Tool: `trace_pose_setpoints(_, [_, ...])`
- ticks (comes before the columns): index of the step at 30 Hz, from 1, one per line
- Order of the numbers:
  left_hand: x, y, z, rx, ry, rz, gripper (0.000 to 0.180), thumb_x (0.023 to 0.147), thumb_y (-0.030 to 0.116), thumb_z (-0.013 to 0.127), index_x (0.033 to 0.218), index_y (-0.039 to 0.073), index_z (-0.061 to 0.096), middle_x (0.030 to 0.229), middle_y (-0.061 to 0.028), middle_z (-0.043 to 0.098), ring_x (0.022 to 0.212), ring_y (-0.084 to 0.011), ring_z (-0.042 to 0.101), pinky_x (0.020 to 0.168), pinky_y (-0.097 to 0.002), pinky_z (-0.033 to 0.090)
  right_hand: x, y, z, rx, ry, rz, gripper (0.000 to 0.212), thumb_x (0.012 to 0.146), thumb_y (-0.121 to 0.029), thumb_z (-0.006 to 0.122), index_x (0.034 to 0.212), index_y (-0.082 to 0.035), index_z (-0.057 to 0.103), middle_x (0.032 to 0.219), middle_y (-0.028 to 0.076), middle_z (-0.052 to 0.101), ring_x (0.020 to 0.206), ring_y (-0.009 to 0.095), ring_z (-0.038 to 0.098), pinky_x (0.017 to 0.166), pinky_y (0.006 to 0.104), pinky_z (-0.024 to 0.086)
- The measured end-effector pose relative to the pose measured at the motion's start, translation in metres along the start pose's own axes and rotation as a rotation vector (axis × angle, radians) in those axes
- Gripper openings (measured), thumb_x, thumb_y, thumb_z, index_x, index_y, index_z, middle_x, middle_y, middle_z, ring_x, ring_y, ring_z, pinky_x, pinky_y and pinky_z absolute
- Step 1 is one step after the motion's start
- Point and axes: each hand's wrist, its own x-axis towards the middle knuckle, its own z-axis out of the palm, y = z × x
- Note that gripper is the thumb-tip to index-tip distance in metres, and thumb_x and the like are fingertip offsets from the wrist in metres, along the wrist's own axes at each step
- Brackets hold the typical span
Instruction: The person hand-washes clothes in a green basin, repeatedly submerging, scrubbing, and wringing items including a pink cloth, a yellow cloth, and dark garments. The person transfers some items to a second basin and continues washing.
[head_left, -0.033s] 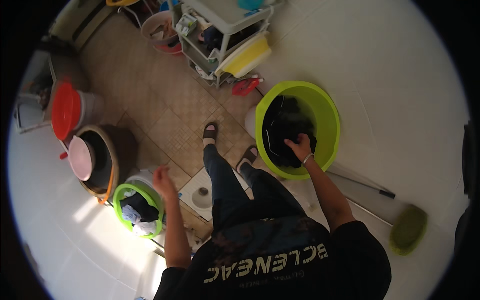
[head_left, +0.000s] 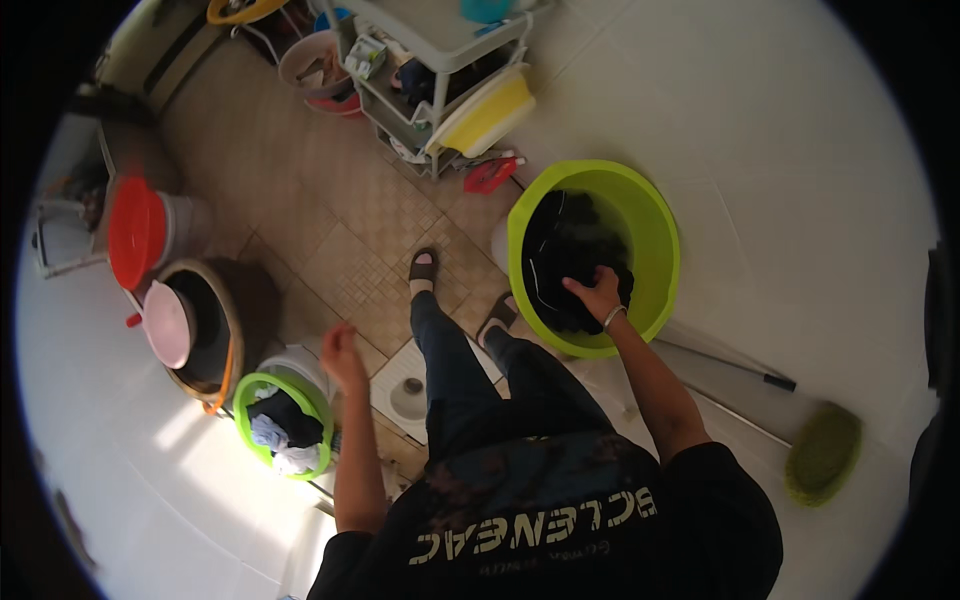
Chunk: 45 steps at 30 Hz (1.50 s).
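My right hand [head_left: 598, 297] reaches into a large lime-green tub [head_left: 655, 220] on my right, its thumb and fingers closed on a dark garment [head_left: 568, 250] with thin white lines. The garment lies bunched along the tub's left side. My left hand [head_left: 345, 358] hangs in the air left of my legs, touching nothing that I can see. Its fingers are smeared by motion. Nearest to it is a smaller green basin [head_left: 327, 455] holding black, blue and white clothes [head_left: 288, 425].
A squat toilet [head_left: 408, 400] is set in the floor by my feet. Left stand a big brown vat [head_left: 238, 350] with a pink basin [head_left: 168, 325] and a red lid [head_left: 135, 235]. Ahead are a grey shelf [head_left: 420, 35] and a yellow basin [head_left: 490, 110]. A green mop [head_left: 825, 455] lies right.
My left hand has moved a little to the right. The right hand stays at the dark garment in the tub, and the view has shifted slightly.
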Motion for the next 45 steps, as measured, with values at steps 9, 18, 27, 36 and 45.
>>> trace_pose_setpoints(9, [-0.078, 0.155, 0.204, 0.151, -0.832, 0.519, 0.022, 0.086, 0.003, 0.068, 0.107, 0.002, 0.066, 0.106, -0.0133, 0.064, 0.096, -0.0242, 0.066, 0.082, -0.0336, 0.054, 0.000, 0.047, -0.025, -0.019, 0.076, 0.093, 0.050, 0.078, -0.015, 0.083, 0.122, -0.002, 0.061, 0.085, 0.016, 0.065, 0.085, 0.030, 0.067, 0.077, 0.0437, 0.054])
trace_pose_setpoints(18, [-0.108, 0.146, 0.287, 0.936, -0.885, 1.315, 0.050, 0.072, 0.006, 0.072, 0.120, -0.001, 0.059, 0.128, -0.0228, 0.057, 0.110, -0.0394, 0.056, 0.094, -0.0447, 0.047, -0.036, -0.005, -0.142, 0.698, 0.227, 0.247, 0.026, 0.085, -0.009, 0.077, 0.108, -0.005, 0.066, 0.072, -0.003, 0.057, 0.058, 0.006, 0.051, 0.047, 0.0241, 0.039])
trace_pose_setpoints(27, [-0.103, 0.166, 0.324, 1.398, -1.099, 1.311, 0.024, 0.074, 0.014, 0.072, 0.097, 0.009, 0.075, 0.109, -0.0125, 0.065, 0.105, -0.0338, 0.057, 0.087, -0.0445, 0.044, -0.095, -0.062, -0.236, 0.807, 0.679, 0.033, 0.025, 0.086, -0.006, 0.076, 0.108, -0.007, 0.066, 0.088, -0.004, 0.066, 0.073, 0.002, 0.057, 0.058, 0.0172, 0.042])
trace_pose_setpoints(36, [-0.104, 0.251, 0.321, 0.728, -1.110, 1.283, 0.020, 0.068, -0.003, 0.067, 0.084, 0.009, 0.070, 0.096, -0.0117, 0.057, 0.102, -0.0379, 0.051, 0.085, -0.0475, 0.048, -0.087, -0.081, -0.245, 0.881, 0.623, 0.054, 0.024, 0.076, -0.004, 0.080, 0.097, -0.004, 0.068, 0.069, -0.007, 0.051, 0.063, 0.003, 0.046, 0.058, 0.0207, 0.037])
trace_pose_setpoints(45, [-0.160, 0.357, 0.333, 0.280, -1.385, 1.197, 0.015, 0.070, -0.006, 0.061, 0.081, 0.002, 0.067, 0.088, -0.0140, 0.061, 0.089, -0.0321, 0.061, 0.077, -0.0413, 0.050, -0.078, -0.078, -0.141, 0.728, 0.274, -0.018, 0.070, 0.072, -0.018, 0.086, 0.133, -0.005, 0.054, 0.110, 0.013, 0.066, 0.104, 0.023, 0.064, 0.089, 0.0350, 0.053])
